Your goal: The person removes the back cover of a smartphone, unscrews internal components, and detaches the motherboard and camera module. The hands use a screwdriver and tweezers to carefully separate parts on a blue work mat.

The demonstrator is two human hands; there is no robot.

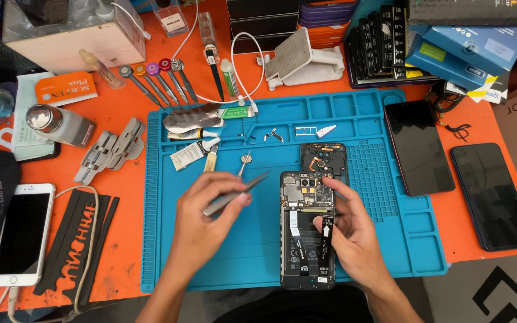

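Note:
An opened black phone (306, 239) lies face down on the blue repair mat (252, 251), its circuit board and battery exposed. My right hand (354, 236) rests along its right side, thumb on the battery and a finger at the upper right corner. My left hand (201, 224) holds grey tweezers (237, 191) whose tips point right toward the phone's top left corner, just short of it. The phone's removed black back cover (324, 160) lies on the mat just behind it.
Glue tubes (189, 122), small screws and a SIM tray sit at the mat's far edge. Two dark phones (419, 146) lie to the right, a white phone (22, 233) at left. Screwdrivers (157, 81), boxes and a white stand crowd the back of the orange table.

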